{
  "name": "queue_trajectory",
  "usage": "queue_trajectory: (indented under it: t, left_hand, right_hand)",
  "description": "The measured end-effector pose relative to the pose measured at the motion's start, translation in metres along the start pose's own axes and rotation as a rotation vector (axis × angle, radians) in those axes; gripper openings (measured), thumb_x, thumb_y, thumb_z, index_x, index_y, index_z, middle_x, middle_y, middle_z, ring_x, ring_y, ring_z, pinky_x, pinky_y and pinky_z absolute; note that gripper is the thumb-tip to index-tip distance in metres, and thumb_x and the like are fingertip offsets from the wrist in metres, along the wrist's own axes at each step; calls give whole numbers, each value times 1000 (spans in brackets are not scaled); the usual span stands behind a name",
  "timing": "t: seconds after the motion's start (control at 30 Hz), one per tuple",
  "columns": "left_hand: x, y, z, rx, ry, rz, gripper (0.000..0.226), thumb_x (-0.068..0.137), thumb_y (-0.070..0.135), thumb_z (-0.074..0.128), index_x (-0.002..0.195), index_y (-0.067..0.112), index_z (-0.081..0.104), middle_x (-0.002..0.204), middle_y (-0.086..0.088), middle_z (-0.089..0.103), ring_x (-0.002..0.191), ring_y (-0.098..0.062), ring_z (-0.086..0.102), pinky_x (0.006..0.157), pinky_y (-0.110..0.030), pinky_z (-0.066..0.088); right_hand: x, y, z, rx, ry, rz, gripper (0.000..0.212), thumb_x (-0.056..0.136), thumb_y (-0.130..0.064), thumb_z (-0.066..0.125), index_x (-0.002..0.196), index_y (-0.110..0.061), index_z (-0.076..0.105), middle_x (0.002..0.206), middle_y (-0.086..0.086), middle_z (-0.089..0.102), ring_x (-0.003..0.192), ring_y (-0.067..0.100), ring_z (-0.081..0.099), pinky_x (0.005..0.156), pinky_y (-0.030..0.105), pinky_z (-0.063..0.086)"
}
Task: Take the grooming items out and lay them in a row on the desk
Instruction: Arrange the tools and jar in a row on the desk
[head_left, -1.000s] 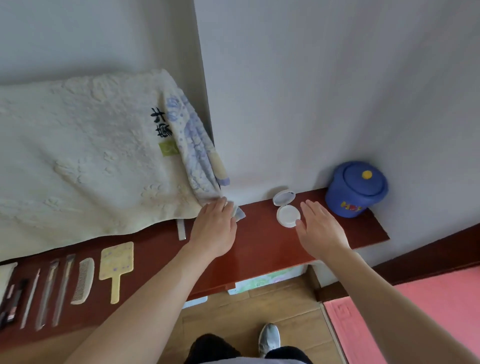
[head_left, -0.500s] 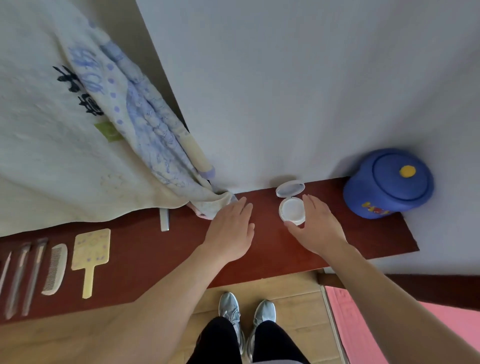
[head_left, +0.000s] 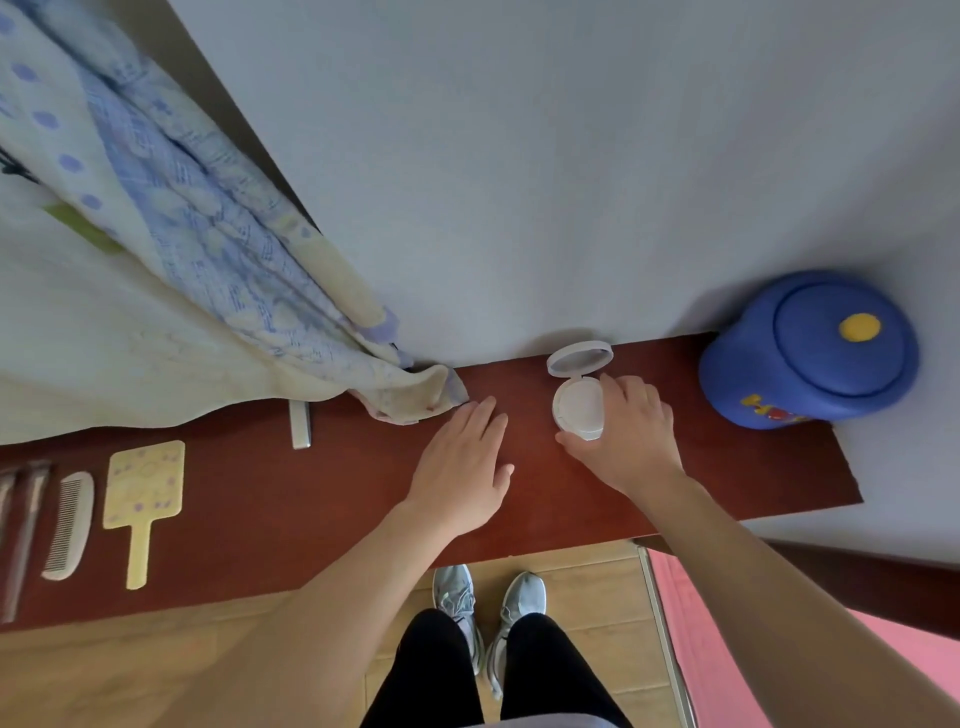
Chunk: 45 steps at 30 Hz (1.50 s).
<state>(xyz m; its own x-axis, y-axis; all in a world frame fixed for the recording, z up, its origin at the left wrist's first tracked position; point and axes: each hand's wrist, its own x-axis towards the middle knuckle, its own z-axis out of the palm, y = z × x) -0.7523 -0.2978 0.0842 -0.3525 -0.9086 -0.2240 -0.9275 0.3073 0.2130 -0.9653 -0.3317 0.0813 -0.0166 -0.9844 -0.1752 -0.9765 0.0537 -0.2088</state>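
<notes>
Right of centre on the red-brown wooden desk (head_left: 260, 499), the right hand (head_left: 628, 436) grips the open round white compact (head_left: 577, 405). The left hand (head_left: 462, 467) lies flat, fingers straight, beside a blue-patterned quilt corner (head_left: 410, 395). A blue lidded tub (head_left: 810, 348) stands at the right.

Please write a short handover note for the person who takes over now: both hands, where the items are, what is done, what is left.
Left hand: open, flat, at the desk beside the cloth corner.
Right hand: grips the open white compact near the wall.
Row at the desk's left: hand mirror, comb, two thin tools.
A small white strip lies apart, at the cloth's edge.
Left: probably set the compact, and perhaps the strip, into the row.
</notes>
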Motion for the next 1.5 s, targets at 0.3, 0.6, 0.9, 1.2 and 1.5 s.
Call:
queue_trajectory:
  t: [0.3,0.6,0.9,1.2,1.5]
  left_hand:
    - [-4,0,3,-20,-4,-20,63,98,41,46,152,14,27,162,-6,19,148,-23,17,120,-34,20]
    - [-27,-13,0,-19,-29,-35,64,98,41,49,152,14,28,161,-6,19,148,-23,18,118,-36,25]
    - [-70,-56,-4,-11,-40,-57,64,95,43,53,149,15,32,159,-5,24,145,-23,24,114,-36,31]
    - [-132,-128,-8,-7,-53,-74,62,95,42,55,147,16,36,158,-4,26,143,-23,27,113,-38,34]
    - [-188,-187,-11,19,-43,-78,59,95,42,54,146,16,38,157,-5,30,140,-24,31,110,-39,36]
  right_hand:
    - [4,-2,-7,107,-23,36,77,61,-60,72,122,-18,50,118,1,45,111,22,43,98,38,33]
    - [-14,-22,-22,146,3,-21,79,63,-58,73,125,-19,47,120,-1,44,113,20,42,100,36,32]
    - [-47,-73,-20,131,9,-43,78,64,-60,71,127,-20,46,120,-2,44,113,18,42,100,36,33]
    - [-83,-150,3,120,-3,-72,77,63,-61,71,123,-20,47,117,-3,45,110,18,43,97,35,36]
    - [-104,-233,27,139,-8,-107,77,63,-60,73,123,-20,47,118,-2,45,110,19,43,97,35,35]
